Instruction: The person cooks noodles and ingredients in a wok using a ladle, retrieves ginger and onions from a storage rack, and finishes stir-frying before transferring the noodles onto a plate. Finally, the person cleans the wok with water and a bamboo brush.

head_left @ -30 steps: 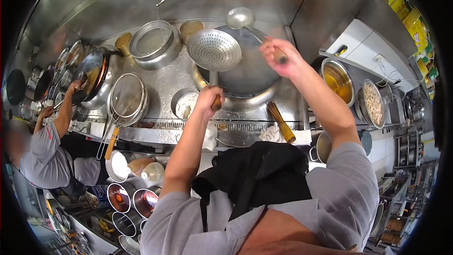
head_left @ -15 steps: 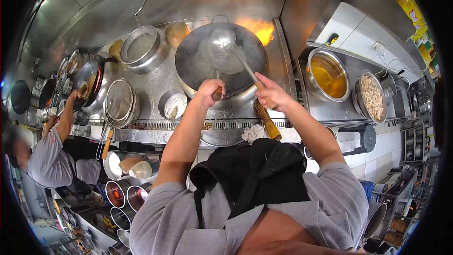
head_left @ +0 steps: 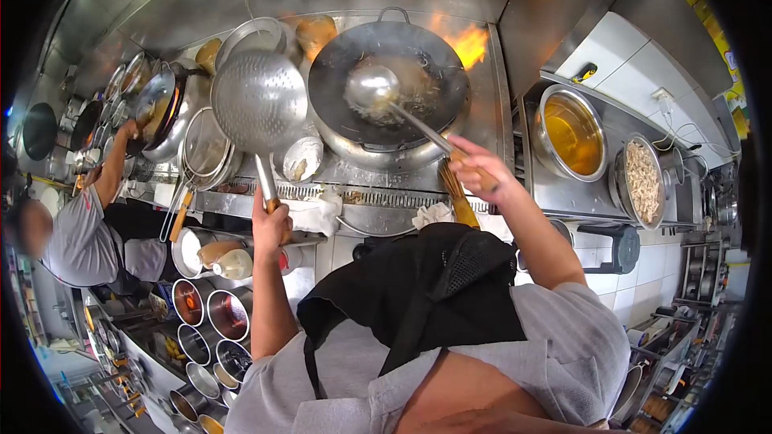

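Note:
My left hand (head_left: 272,223) is closed around the handle of a perforated skimmer (head_left: 259,100). Its holed metal disc is held up left of the wok (head_left: 338,52), partly covering a metal pot behind. In my right hand (head_left: 485,173) is the wooden handle of a ladle (head_left: 372,84). The ladle's round metal bowl is down inside the wok. Around it lies wet, shredded-looking food (head_left: 414,100), too blurred to name. A bamboo brush (head_left: 460,199) rests at the stove's front edge, just below my right hand.
Flames (head_left: 468,47) rise at the wok's back right. To the right stand a pot of yellow liquid (head_left: 572,135) and a bowl of pale shredded food (head_left: 642,181). Wire strainers (head_left: 207,145) sit at left. A co-worker (head_left: 80,245) handles another pan farther left.
The skimmer has moved left, away from over the wok, with my left hand. The ladle, earlier above the skimmer, is now in the wok, where food shows. My view has shifted slightly.

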Demonstrator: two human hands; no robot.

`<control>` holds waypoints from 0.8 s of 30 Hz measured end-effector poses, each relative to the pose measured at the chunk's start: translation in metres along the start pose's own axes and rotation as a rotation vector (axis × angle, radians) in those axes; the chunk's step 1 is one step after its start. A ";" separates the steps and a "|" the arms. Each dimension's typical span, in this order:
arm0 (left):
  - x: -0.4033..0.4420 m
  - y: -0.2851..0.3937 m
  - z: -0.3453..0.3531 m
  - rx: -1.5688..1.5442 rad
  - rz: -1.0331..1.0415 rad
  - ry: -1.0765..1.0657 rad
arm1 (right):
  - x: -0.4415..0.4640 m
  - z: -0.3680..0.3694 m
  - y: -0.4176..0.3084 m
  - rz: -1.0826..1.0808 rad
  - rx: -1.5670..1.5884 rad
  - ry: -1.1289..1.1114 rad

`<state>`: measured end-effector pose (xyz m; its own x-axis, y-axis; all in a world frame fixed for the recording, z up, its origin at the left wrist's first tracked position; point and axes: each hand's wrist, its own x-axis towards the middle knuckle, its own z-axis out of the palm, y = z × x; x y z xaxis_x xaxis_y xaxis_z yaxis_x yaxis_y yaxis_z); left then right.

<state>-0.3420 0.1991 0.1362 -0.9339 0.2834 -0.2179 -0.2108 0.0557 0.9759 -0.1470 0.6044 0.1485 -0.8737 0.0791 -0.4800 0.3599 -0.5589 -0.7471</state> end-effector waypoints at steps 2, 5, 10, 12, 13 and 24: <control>0.004 -0.039 -0.028 -0.068 -0.100 -0.034 | 0.040 -0.020 0.020 -0.143 -0.320 0.031; 0.002 -0.088 -0.050 -0.232 -0.334 -0.059 | 0.067 -0.042 0.062 -0.777 -1.419 0.485; 0.028 -0.166 -0.088 -0.049 -0.435 -0.179 | -0.037 -0.047 0.082 -0.373 -1.122 0.642; 0.031 -0.158 -0.077 0.510 -0.096 -0.026 | -0.067 -0.071 0.123 -0.400 -1.112 0.694; 0.032 -0.151 -0.067 1.049 0.277 0.142 | -0.083 -0.073 0.136 -0.231 -1.107 0.714; 0.056 -0.197 0.013 0.910 0.126 -0.222 | -0.090 -0.145 0.248 0.358 -1.484 0.539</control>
<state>-0.3488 0.2161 -0.0681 -0.8382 0.5092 -0.1954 0.2823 0.7115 0.6435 0.0682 0.5788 -0.0602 -0.5844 0.5711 -0.5765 0.7714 0.6114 -0.1763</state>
